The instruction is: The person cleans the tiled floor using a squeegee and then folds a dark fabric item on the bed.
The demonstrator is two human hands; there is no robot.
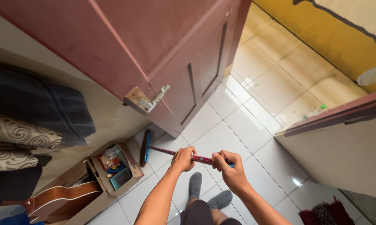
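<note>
In the head view, the left hand [183,158] was wrapped tight around the broom handle [177,153]. The right hand [228,164] was wrapped around the same handle, further toward its end. The two hands were near each other but not touching. The handle was red with a pattern, and a bit of blue was seen at the end by the right hand. The broom [146,146] was held low over the white tile floor [238,121], and its dark head with a blue strip was placed at the bottom of the red-brown door [154,54]. A cardboard box [115,168] full of small things was seen just beside the broom head. A brown guitar [59,200] was laid next to the box. Two feet in grey socks [206,193] were seen under the hands. A dark red mat [325,214] was seen in the lower right corner.
</note>
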